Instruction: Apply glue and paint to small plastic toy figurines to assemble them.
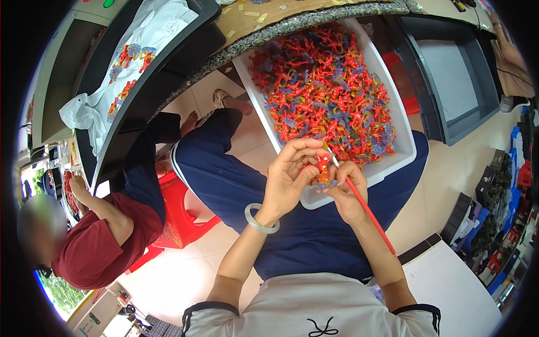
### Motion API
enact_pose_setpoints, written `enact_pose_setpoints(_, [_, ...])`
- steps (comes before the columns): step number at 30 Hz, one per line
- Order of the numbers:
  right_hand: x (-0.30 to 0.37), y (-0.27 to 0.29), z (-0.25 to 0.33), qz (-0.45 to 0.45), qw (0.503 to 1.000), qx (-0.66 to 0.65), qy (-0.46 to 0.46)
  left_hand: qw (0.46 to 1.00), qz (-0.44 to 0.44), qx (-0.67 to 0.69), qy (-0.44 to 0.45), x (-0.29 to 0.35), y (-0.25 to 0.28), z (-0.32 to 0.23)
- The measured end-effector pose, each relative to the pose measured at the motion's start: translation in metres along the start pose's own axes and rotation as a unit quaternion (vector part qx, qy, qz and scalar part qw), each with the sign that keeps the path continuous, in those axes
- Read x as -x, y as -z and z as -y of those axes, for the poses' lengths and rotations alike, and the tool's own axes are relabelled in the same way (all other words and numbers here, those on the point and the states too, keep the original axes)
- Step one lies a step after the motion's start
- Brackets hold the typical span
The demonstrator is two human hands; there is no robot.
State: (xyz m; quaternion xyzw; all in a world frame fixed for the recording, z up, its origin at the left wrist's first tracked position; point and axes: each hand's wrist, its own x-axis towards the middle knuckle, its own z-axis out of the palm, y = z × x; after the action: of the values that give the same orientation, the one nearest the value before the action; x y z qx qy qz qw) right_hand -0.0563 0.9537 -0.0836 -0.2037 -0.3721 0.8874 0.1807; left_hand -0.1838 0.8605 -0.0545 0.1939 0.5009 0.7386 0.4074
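Observation:
My left hand [290,175], with a pale bangle [261,219] on its wrist, is closed around a small red figurine [324,168] with yellow parts and a bluish base. In my right hand [349,194] is a thin red-handled paintbrush [365,208]; its tip lies against the upper part of the figurine. The fingers of both hands meet at the figurine's lower end. Just beyond them, a white plastic bin [403,126] on my lap is heaped with similar red, yellow and blue figurines [337,84].
A granite-edged table [314,13] spans the far side. Dark grey trays [418,73] stand at far right. At left, a black tray [163,62] lined with white plastic holds several figurines. A person in a dark red shirt [112,241] sits on a red stool [182,213] to my left.

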Motion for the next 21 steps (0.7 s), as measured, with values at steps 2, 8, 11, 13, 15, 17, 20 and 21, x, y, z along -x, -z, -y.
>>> enact_pose_setpoints(2, [0.002,0.0,-0.002,0.009,0.998,0.052,0.02,1.0,-0.009,-0.007,0.011,0.002,0.0,-0.003])
enact_pose_setpoints(8, [0.002,-0.017,0.016,0.007,0.992,0.113,0.06,0.996,0.041,-0.082,0.01,0.013,0.013,-0.042])
enact_pose_setpoints(11, [0.001,-0.002,0.026,-0.021,0.989,0.127,0.079,0.909,-0.052,-0.261,-0.321,-0.002,0.041,-0.115])
enact_pose_setpoints(13, [0.0,0.005,0.03,-0.03,0.984,0.152,0.087,0.836,-0.246,-0.267,-0.411,-0.003,0.046,-0.173])
enact_pose_setpoints(15, [-0.003,0.009,0.029,-0.042,0.98,0.174,0.091,0.747,-0.271,-0.395,-0.461,-0.021,0.064,-0.213])
enact_pose_setpoints(17, [-0.004,0.015,0.034,-0.065,0.981,0.157,0.089,0.771,-0.262,-0.416,-0.405,-0.03,0.07,-0.216])
enact_pose_setpoints(20, [-0.005,0.03,0.039,-0.103,0.97,0.185,0.117,0.769,-0.284,-0.462,-0.338,-0.029,0.056,-0.182])
enact_pose_setpoints(21, [-0.004,0.041,0.041,-0.106,0.973,0.157,0.129,0.781,-0.249,-0.472,-0.324,-0.032,0.049,-0.159])
